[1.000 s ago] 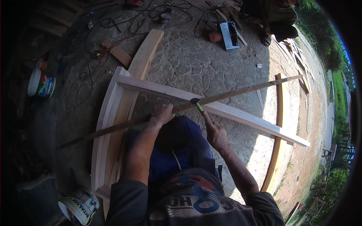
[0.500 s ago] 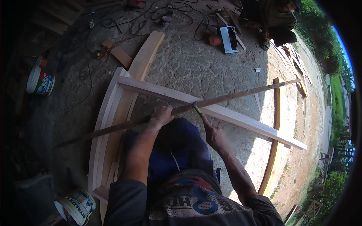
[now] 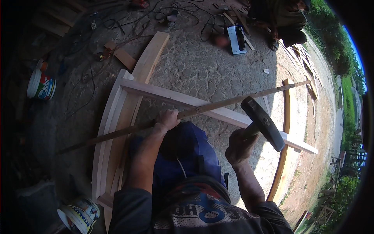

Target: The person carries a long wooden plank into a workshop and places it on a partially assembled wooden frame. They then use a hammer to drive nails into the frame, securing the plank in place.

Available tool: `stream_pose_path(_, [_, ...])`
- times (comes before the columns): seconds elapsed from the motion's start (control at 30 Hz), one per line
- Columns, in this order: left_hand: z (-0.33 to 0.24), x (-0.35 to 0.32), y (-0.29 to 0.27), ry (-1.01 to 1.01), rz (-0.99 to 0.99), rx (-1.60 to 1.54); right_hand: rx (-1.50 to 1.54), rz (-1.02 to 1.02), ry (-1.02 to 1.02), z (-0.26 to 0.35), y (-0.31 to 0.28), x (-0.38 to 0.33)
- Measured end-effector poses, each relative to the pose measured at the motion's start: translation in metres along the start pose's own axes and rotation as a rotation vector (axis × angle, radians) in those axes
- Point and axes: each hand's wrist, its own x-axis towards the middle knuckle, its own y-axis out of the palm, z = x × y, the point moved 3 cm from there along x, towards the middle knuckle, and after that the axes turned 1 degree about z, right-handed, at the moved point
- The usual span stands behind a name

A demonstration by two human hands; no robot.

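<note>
Strip (image 3: 210, 107) slants over left beam (image 3: 110, 105) and crossbeam (image 3: 226, 115), left hand (image 3: 167, 119) on it. Hammer (image 3: 263, 123) in right hand (image 3: 238, 147), farther right. Crossbeam runs from left beam to across right support (image 3: 288, 111). Two buckets (image 3: 41, 85) left of left beam, one ahead of other. Cables (image 3: 150, 16) on floor (image 3: 214, 64) ahead, co-worker (image 3: 286, 19) ahead right.

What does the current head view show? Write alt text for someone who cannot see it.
A right hand holds up a hammer while the left hand grips a long wooden strip that crosses a pale beam. Two buckets are at left; another person is at upper right.
</note>
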Motion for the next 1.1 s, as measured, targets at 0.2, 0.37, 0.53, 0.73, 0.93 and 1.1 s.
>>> stream_pose_path(0.2, [-0.001,0.011,-0.009,0.026,-0.043,0.002,-0.111,0.463,0.282,-0.066,0.06,-0.017])
stream_pose_path(0.37, [0.003,0.004,0.002,0.027,-0.03,-0.004,-0.083,0.421,0.26,-0.05,0.048,-0.018])
stream_pose_path(0.53, [0.0,0.001,0.005,0.01,-0.013,-0.015,-0.087,0.298,0.185,-0.055,0.062,-0.036])
stream_pose_path(0.73, [0.004,-0.005,0.002,0.009,0.002,0.016,-0.15,0.608,0.352,-0.062,0.07,-0.016])
stream_pose_path(0.93, [0.001,0.009,0.0,0.043,-0.004,-0.069,0.152,0.179,0.529,-0.095,0.069,-0.022])
stream_pose_path(1.1, [0.039,-0.005,-0.015,0.112,-0.09,-0.186,0.273,-0.009,0.696,-0.118,0.043,-0.02])
